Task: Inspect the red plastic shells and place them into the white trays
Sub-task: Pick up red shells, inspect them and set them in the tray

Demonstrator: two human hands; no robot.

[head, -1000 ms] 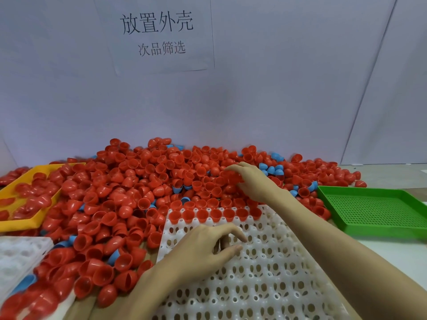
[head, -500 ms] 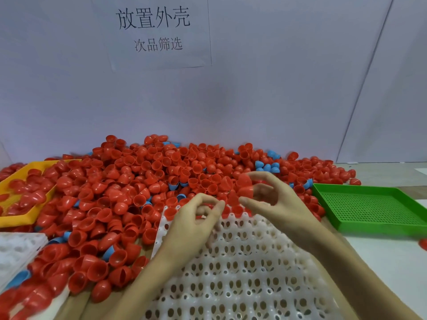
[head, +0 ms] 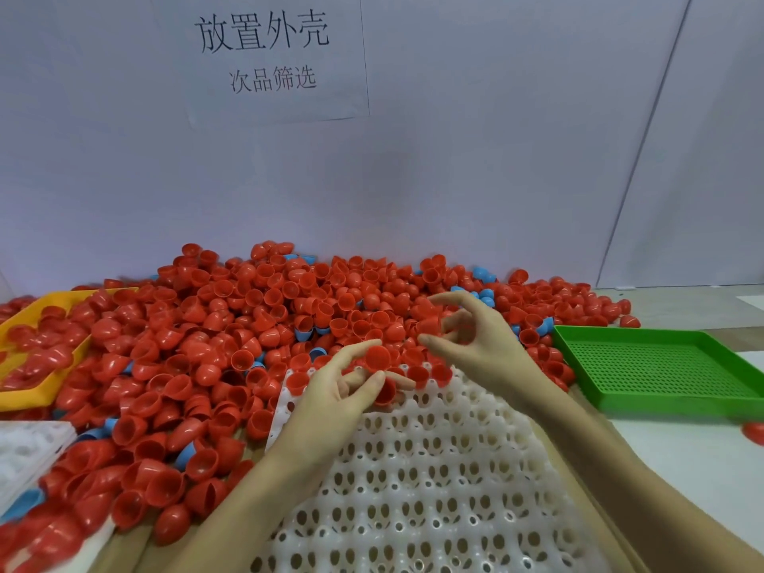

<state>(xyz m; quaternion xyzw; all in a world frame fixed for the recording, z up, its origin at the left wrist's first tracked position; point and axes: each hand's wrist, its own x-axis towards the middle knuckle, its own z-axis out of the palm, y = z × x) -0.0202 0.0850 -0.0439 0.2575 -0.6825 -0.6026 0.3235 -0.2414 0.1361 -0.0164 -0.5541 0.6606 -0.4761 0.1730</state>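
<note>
A large heap of red plastic shells (head: 256, 324) covers the table in front of the wall. Before it lies a white tray (head: 413, 490) with many sockets; a few red shells (head: 440, 372) stand in its far row. My left hand (head: 339, 394) hovers over that far edge and grips a red shell (head: 378, 357) between forefinger and thumb, with a second one (head: 386, 392) below the thumb. My right hand (head: 479, 345) is just to the right, fingers curled, and seems to pinch another red shell (head: 428, 324) with thumb and middle finger.
A green perforated tray (head: 661, 366) lies at the right, and a yellow tray (head: 25, 320) with red shells at the left. Part of another white tray (head: 25, 444) shows at the lower left. Some blue shells (head: 483, 291) are mixed into the heap. One stray red shell (head: 754, 432) lies at the right edge.
My right hand came back from the heap with a shell and met my left hand, which rose from the tray. Now my left hand holds red shells over the tray's far row.
</note>
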